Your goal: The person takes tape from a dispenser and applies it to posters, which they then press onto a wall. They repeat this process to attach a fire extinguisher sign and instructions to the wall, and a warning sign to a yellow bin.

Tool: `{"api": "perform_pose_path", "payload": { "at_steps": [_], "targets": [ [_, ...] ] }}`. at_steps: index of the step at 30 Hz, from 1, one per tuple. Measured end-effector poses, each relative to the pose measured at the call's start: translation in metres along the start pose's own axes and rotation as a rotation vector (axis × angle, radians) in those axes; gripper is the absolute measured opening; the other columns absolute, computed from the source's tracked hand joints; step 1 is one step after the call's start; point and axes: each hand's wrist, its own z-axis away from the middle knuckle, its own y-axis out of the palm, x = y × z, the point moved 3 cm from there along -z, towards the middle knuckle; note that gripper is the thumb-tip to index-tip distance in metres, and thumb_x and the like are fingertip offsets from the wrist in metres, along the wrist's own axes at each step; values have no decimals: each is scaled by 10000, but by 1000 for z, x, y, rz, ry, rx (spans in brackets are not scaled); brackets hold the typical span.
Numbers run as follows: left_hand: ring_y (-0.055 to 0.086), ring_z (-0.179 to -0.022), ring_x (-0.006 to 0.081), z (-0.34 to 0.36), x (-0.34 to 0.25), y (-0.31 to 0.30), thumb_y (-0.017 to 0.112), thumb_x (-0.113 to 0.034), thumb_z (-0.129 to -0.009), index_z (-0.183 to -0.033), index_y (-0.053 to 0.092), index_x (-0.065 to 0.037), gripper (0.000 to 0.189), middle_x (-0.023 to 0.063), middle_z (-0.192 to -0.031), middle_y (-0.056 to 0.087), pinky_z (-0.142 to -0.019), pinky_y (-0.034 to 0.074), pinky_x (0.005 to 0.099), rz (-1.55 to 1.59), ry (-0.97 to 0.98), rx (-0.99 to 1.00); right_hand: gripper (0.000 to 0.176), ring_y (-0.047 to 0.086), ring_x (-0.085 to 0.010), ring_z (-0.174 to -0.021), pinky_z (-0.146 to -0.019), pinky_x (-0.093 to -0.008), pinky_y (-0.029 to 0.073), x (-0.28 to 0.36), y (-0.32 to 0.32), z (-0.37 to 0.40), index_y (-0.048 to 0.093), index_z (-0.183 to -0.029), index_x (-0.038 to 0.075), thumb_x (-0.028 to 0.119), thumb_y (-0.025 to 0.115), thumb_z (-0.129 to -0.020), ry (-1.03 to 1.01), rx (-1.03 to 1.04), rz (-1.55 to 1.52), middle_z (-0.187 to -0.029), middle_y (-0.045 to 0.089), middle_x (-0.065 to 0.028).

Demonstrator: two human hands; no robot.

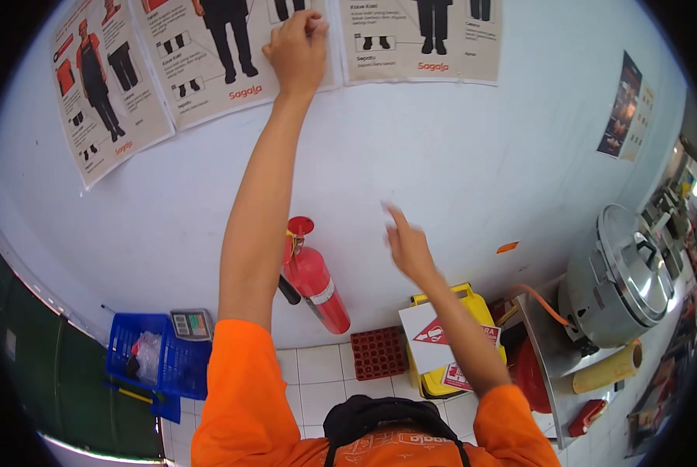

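Note:
My left hand (298, 54) is raised against the wall at the right side of a uniform-guide poster (216, 93). Its fingers are curled closed, and what they hold, if anything, is hidden. To its right hangs another poster (469, 58) of the same kind, and a third poster (142, 105) is at the far left. Lower down, my right hand (410, 249) is in front of the bare wall, slightly blurred, its index finger stretched out and apart from the rest. I see nothing held in it.
A red fire extinguisher (317, 284) stands below my left forearm. On the floor are a blue crate (169, 354), a dark red egg-tray-like grid (378, 354) and yellow signs (465, 296). At right, a large silver cooker (605, 292) sits on a metal table (554, 366).

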Motion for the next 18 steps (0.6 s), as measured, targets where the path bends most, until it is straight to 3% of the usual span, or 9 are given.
{"api": "perform_pose_path", "payload": {
  "at_steps": [2, 5, 10, 11, 12, 13, 14, 16, 18],
  "targets": [
    [545, -1096, 224, 9, 2, -6, 612, -309, -904, -1108, 656, -142, 268, -20, -1027, 680, -952, 308, 546, 57, 13, 74, 223, 616, -439, -744, -650, -455, 470, -53, 15, 86, 595, -1152, 32, 138, 520, -970, 206, -191, -29, -788, 633, -211],
    [394, -1331, 269, 48, -16, -11, 510, -397, -962, -1375, 515, -172, 470, 23, -1379, 534, -1055, 211, 606, -326, 325, 112, 281, 664, -376, -787, -686, -429, 488, -145, 37, 254, 644, -976, -41, 223, 547, -965, 549, -118, -61, -826, 656, -244],
    [101, -1484, 309, 110, -7, 6, 375, -538, -987, -1543, 235, -180, 676, 2, -1609, 192, -1118, 17, 649, -521, 274, 394, 174, 680, -365, -756, -719, -440, 533, -167, -10, 550, 668, -774, 32, 173, 615, -859, 978, -202, 316, -787, 691, -185],
    [57, -1493, 322, 115, -9, 7, 354, -566, -986, -1555, 192, -177, 708, -8, -1623, 148, -1118, -22, 662, -475, 214, 392, 134, 692, -330, -748, -732, -450, 536, -172, -15, 618, 678, -784, 46, 152, 625, -847, 1190, -243, 291, -799, 698, -179],
    [78, -1484, 366, 120, -15, 9, 380, -582, -971, -1555, 179, -155, 751, 2, -1623, 146, -1111, 27, 678, -496, 188, 385, 105, 699, -302, -757, -743, -448, 540, -141, -33, 644, 687, -803, 51, 127, 626, -843, 1712, -369, 102, -794, 698, -178],
    [85, -1480, 382, 127, -21, 6, 391, -589, -963, -1550, 198, -147, 760, 27, -1623, 147, -1108, 38, 683, -482, 148, 352, 150, 683, -317, -670, -685, -443, 542, -130, -43, 680, 683, -820, 36, 151, 603, -871, 1715, -501, 180, -731, 679, -178],
    [91, -1475, 397, 134, -29, 8, 402, -596, -955, -1545, 217, -139, 769, 52, -1622, 149, -1106, 49, 688, -450, 111, 327, 240, 637, -334, -565, -605, -447, 519, -161, -35, 767, 668, -789, -1, 194, 586, -903, 1335, -609, 453, -667, 654, -176],
    [183, -1430, 448, 165, -46, 1, 463, -611, -928, -1482, 367, -123, 744, 161, -1574, 250, -1086, 125, 685, -584, 47, 313, 619, 512, -257, -425, -477, -440, 405, -121, -64, 770, 600, -603, -32, 477, 527, -948, 1511, -559, 513, -502, 551, -172],
    [242, -1396, 472, 206, -95, -22, 518, -585, -921, -1455, 414, -131, 709, 182, -1536, 312, -1085, 210, 637, -531, -92, 396, 646, 639, -403, -655, -628, -527, 465, -98, -97, 771, 652, -699, -51, 535, 504, -929, 1731, -475, 724, -697, 635, -269]
  ]
}}
